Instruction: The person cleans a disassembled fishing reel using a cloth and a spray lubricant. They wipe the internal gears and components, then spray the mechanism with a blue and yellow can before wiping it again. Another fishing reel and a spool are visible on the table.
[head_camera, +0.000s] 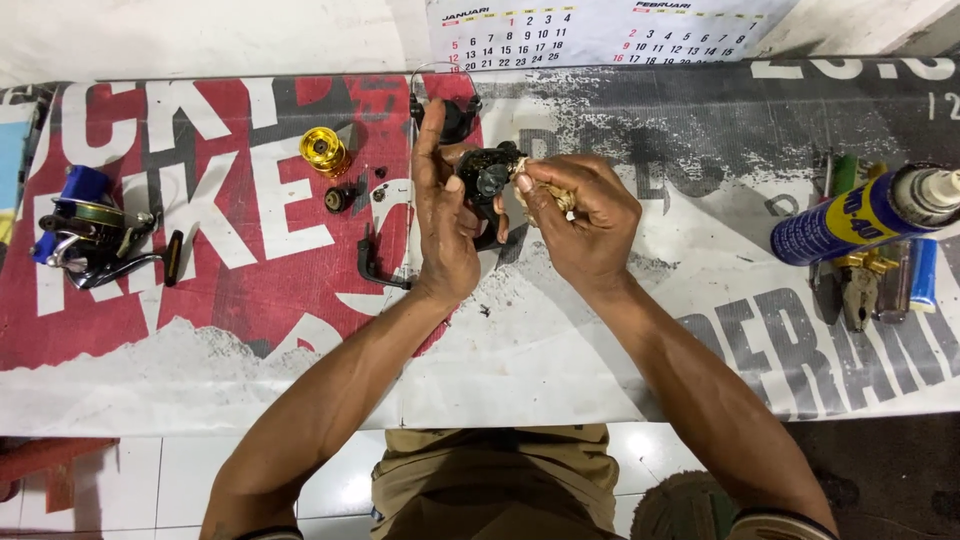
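We hold a black reel body (487, 180) above the desk (600, 330), our left hand (445, 215) closed on its side. Our right hand (585, 215) pinches a pale rag (548, 195) against it; a gold spool (323, 150) lies well apart.

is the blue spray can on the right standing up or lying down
Lying down. The blue spray can rests on its side on the printed banner, its white nozzle end pointing toward the right edge, beside the pliers.

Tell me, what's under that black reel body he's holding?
The left hand cups the black reel body from below, so its underside is hidden. Beneath both lies the printed banner. The right hand presses a rag against it.
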